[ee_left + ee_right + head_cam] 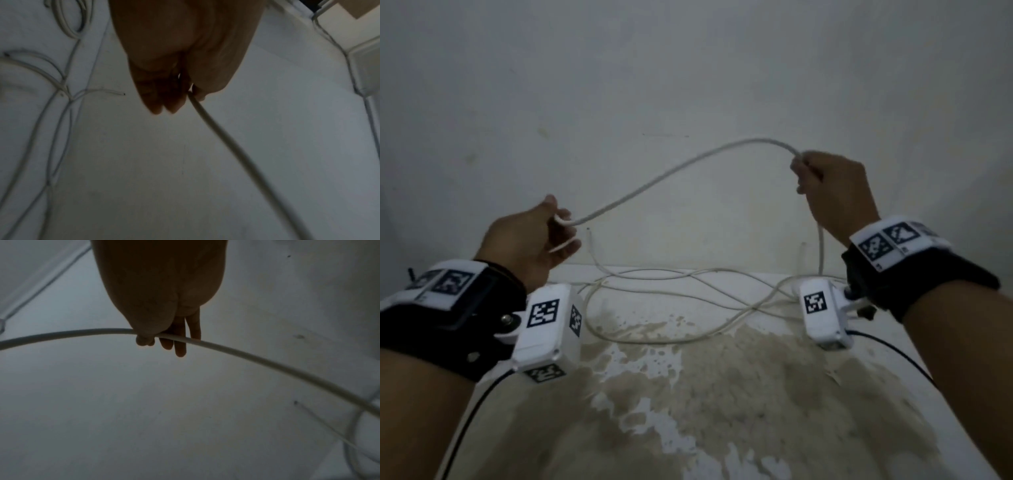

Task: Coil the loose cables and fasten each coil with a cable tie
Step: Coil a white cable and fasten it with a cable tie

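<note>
A plain pale wall backs the stained white table [722, 394]. My left hand [530, 240] pinches the white cable [671, 171] near its end; my right hand [832, 192] grips it farther along, the span arching between. The rest sprawls along the table's far edge. It seems light, springy; I'd hold it close to each bend.

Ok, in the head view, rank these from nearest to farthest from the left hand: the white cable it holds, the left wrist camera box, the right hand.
1. white cable: pinched in the left hand itself, arching off to the right.
2. left wrist camera box: just below that hand, at the wrist.
3. right hand: across on the right, raised higher, gripping the same cable.
</note>
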Motion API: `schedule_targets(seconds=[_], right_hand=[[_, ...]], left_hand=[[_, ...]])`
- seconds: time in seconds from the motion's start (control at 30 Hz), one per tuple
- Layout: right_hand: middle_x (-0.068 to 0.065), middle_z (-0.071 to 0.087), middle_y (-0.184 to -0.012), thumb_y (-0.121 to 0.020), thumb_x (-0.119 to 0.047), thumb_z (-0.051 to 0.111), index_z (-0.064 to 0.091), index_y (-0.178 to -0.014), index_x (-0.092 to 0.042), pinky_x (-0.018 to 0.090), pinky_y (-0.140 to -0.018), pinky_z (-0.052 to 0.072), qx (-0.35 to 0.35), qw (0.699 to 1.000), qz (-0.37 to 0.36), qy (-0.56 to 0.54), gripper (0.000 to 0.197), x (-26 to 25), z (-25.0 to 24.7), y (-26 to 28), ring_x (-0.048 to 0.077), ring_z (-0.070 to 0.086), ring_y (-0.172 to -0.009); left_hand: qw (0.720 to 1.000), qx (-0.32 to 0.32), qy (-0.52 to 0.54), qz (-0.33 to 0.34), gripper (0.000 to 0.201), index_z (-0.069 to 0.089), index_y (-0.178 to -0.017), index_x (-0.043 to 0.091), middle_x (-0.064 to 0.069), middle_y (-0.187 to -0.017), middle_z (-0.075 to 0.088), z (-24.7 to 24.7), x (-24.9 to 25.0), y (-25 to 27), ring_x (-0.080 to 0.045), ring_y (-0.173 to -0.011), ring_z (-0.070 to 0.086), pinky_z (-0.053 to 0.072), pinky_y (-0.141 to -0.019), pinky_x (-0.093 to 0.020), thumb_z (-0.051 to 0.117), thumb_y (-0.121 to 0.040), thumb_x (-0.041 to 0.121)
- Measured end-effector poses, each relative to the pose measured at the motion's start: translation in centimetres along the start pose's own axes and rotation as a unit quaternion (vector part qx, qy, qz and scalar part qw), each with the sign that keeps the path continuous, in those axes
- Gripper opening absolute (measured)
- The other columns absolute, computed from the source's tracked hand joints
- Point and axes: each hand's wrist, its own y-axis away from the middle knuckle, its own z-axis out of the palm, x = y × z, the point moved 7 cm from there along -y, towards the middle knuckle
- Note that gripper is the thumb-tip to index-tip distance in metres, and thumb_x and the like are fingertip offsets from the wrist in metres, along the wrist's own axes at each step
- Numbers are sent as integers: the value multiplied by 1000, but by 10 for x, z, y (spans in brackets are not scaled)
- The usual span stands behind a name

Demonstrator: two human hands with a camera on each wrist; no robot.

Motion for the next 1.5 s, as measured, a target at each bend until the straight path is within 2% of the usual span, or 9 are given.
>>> schedule_targets(seconds=[0.13, 0.23, 0.47, 0.7, 0.97, 1.13, 1.2, 1.3, 1.5], right_hand=[[13, 60, -68, -96, -25, 47, 65, -85, -4, 34, -60, 39, -4, 997, -82, 12, 30, -36, -5, -18, 27, 55, -63], [10, 53, -69, -94, -23, 51, 69, -93, -5, 25, -61, 22, -25, 991, -132, 27, 25, -61, 4, -13, 20, 45, -67], [13, 54, -80, -92, -18, 56, 68, -101, -4, 30, -63, 36, -48, 987, -155, 14, 20, -86, 18, 11, 25, 50, -72], [19, 67, -82, -94, -16, 52, 63, -94, 0, 36, -68, 45, -134, 990, 22, 43, 19, 16, 18, 56, 34, 62, -77], [10, 65, -72, -98, -30, 45, 63, -84, 1, 29, -60, 39, -180, 951, 253, 20, 39, 105, 0, 107, 29, 63, -73], [8, 51, -77, -101, -21, 37, 53, -91, -1, 26, -57, 21, -53, 975, 216, 4, 27, 80, -21, 77, 23, 45, -72], [7, 52, -81, -100, -14, 36, 55, -99, 0, 23, -60, 22, -39, 987, 158, 0, 24, 62, -24, 64, 24, 48, -75], [8, 56, -85, -101, -16, 39, 52, -128, -5, 25, -65, 34, -40, 995, 91, -4, 32, 36, -23, 56, 23, 53, -75], [7, 57, -66, -99, -23, 44, 58, -98, -8, 33, -53, 38, -116, 991, -45, 46, 20, -11, 3, 57, 24, 52, -58]], left_hand=[[988, -26, -152, -16, 25, 55, -99, 18, -11, -99, 53, 17, -17, 12, -24, -81, 56, 43, -84, -37, 44, -99, 40], [964, -23, -247, 93, 49, 54, -125, 16, -12, -134, 52, 38, 3, 33, -27, -121, 50, 33, -104, -37, 34, -98, 52], [940, -240, -171, 170, 29, 66, -92, 8, -2, -67, 57, 115, 8, 93, -15, -56, 52, 48, -53, -28, 47, -98, 29], [987, -51, -18, 153, 30, 59, -74, 15, 9, -53, 44, 77, 12, 50, -2, -41, 33, 25, -39, -15, 47, -100, 21], [987, 40, 65, 140, 32, 53, -76, 18, 5, -63, 40, 44, 6, 24, -3, -42, 33, 27, -41, -16, 36, -103, 26], [994, -53, -69, 67, 28, 56, -76, 10, 6, -50, 58, 69, -28, 25, -9, -49, 50, 39, -50, -20, 37, -97, 11], [987, -65, -143, 23, 23, 60, -95, 9, -6, -87, 70, 69, -42, 24, -15, -75, 63, 46, -72, -29, 44, -94, 25], [943, -15, -326, 69, 80, 29, -147, 11, -11, -152, 32, 63, -32, 19, -25, -136, 35, 25, -112, -36, 59, -85, 52], [791, -96, -522, 303, 101, 9, -152, 27, 1, -161, 8, 108, 2, 43, -15, -147, 5, 5, -120, -44, 48, -70, 71]])
